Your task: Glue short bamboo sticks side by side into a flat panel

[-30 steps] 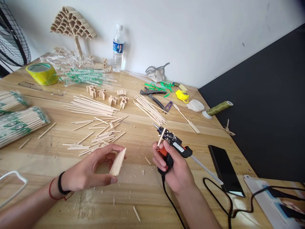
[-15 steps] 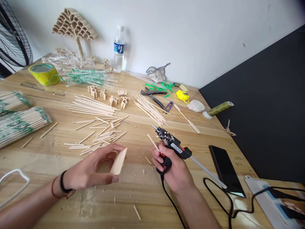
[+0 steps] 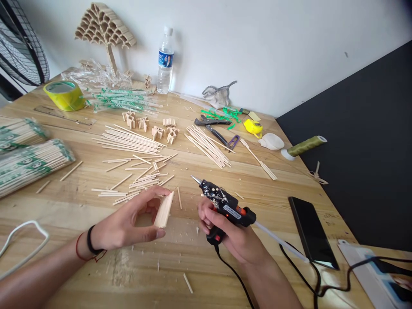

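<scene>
Between the thumb and fingers of my left hand [image 3: 131,221] is a small flat panel of wooden sticks [image 3: 165,210], held tilted by its ends above the table. My right hand [image 3: 230,229] is wrapped round the grip of a black glue gun [image 3: 227,202]. Its metal nozzle points left and up, apart from the panel, and a clear glue stick [image 3: 280,241] sticks out of its back. Just right of the panel, a short wooden stick [image 3: 179,198] lies on the table. More cut sticks [image 3: 144,182] are scattered beyond my left hand.
Small stick pieces [image 3: 157,132] stand behind long sticks [image 3: 128,140]. Pliers [image 3: 214,128], a yellow tape measure [image 3: 253,128] and a water bottle [image 3: 165,64] are farther back. A phone [image 3: 312,231] and the gun's black cable [image 3: 236,274] lie at right. Bagged sticks [image 3: 35,165] lie left.
My right hand has let go of the short stick, which now lies near the panel. The glue gun has moved left and slightly down. My left hand still holds the panel.
</scene>
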Tool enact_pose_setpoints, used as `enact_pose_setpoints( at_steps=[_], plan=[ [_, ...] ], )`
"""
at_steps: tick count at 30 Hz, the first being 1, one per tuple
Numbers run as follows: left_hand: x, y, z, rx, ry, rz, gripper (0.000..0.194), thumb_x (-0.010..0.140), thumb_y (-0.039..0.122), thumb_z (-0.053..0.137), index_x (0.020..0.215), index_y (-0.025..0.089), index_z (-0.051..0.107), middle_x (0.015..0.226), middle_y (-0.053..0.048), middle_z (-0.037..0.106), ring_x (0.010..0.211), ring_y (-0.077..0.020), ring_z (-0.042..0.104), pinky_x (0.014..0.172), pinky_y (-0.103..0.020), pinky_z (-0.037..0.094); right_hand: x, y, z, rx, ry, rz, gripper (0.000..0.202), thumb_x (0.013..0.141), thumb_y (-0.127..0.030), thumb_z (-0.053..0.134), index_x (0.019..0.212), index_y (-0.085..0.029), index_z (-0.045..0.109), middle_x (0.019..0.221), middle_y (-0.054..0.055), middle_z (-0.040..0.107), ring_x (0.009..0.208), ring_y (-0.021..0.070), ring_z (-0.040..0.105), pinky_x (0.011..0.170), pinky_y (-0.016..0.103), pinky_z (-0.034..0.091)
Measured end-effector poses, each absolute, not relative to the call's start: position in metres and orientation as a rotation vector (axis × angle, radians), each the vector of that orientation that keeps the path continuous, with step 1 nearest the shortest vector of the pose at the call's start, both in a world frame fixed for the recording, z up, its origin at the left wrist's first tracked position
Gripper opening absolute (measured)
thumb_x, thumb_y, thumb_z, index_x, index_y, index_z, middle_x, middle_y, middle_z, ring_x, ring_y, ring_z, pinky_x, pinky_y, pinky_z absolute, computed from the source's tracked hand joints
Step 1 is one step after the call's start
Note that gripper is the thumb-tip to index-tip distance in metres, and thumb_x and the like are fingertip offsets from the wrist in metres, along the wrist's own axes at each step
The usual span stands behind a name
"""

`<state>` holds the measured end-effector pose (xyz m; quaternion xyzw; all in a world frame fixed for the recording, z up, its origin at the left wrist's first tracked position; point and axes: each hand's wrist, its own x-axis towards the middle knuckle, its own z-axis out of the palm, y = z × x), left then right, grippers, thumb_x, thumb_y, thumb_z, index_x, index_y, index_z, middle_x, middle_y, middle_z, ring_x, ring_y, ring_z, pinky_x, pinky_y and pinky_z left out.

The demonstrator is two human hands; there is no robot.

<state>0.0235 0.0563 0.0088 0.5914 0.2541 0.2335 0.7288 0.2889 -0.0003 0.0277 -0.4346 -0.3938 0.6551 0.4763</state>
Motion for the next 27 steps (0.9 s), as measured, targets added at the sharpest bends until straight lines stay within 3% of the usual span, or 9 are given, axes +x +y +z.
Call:
enact_pose_setpoints(
  at_steps=[5, 10, 17, 19, 22, 27],
  plan=[
    [0.026, 0.058, 0.014, 1.312, 0.575, 0.545, 0.056, 0.093, 0.033, 0.077, 0.142, 0.029, 0.051, 0.135, -0.009, 0.047, 0.103, -0.0205, 0.061, 0.086, -0.033, 0.052, 0.294, -0.008, 0.025, -1.014, -1.141, 1.619, 0.031, 0.094, -0.044, 0.072, 0.074, -0.020, 0.071, 0.070, 0.002, 0.058, 0.065, 0.0168, 0.053, 0.064, 0.032, 0.043],
    [0.027, 0.058, 0.014, 1.281, 0.578, 0.533, 0.056, 0.094, 0.033, 0.077, 0.143, 0.029, 0.050, 0.143, -0.011, 0.047, 0.115, -0.0256, 0.060, 0.093, -0.038, 0.052, 0.302, -0.013, 0.023, -1.045, -1.288, 1.629, 0.024, 0.089, -0.043, 0.077, 0.078, -0.022, 0.076, 0.073, 0.005, 0.065, 0.069, 0.0215, 0.059, 0.065, 0.035, 0.047],
    [0.028, 0.057, 0.011, 1.300, 0.590, 0.536, 0.061, 0.093, 0.027, 0.077, 0.147, 0.027, 0.049, 0.126, -0.009, 0.058, 0.103, -0.0219, 0.063, 0.088, -0.035, 0.051, 0.302, -0.013, 0.020, -1.157, -1.364, 1.601, 0.022, 0.082, -0.042, 0.082, 0.075, -0.022, 0.076, 0.071, 0.005, 0.065, 0.066, 0.0228, 0.058, 0.063, 0.037, 0.050],
    [0.028, 0.057, 0.011, 1.305, 0.600, 0.534, 0.061, 0.092, 0.027, 0.077, 0.146, 0.026, 0.050, 0.125, -0.009, 0.058, 0.101, -0.0216, 0.063, 0.087, -0.035, 0.052, 0.303, -0.017, 0.014, -1.184, -1.315, 1.523, 0.018, 0.078, -0.037, 0.086, 0.089, -0.024, 0.081, 0.074, 0.005, 0.071, 0.068, 0.0236, 0.063, 0.064, 0.037, 0.053],
    [0.027, 0.058, 0.011, 1.320, 0.597, 0.542, 0.062, 0.091, 0.027, 0.078, 0.146, 0.025, 0.049, 0.123, -0.008, 0.060, 0.100, -0.0218, 0.063, 0.086, -0.036, 0.052, 0.304, -0.022, 0.006, -1.190, -1.247, 1.430, 0.037, 0.074, -0.031, 0.090, 0.111, -0.028, 0.082, 0.081, 0.004, 0.077, 0.071, 0.0237, 0.068, 0.068, 0.036, 0.056],
    [0.028, 0.058, 0.013, 1.320, 0.611, 0.533, 0.062, 0.090, 0.027, 0.078, 0.145, 0.023, 0.050, 0.112, -0.007, 0.063, 0.095, -0.0211, 0.064, 0.080, -0.032, 0.052, 0.300, -0.027, 0.008, -1.254, -1.120, 1.481, 0.039, 0.073, -0.031, 0.093, 0.111, -0.028, 0.083, 0.085, 0.005, 0.080, 0.075, 0.0269, 0.073, 0.070, 0.039, 0.060]
  ],
)
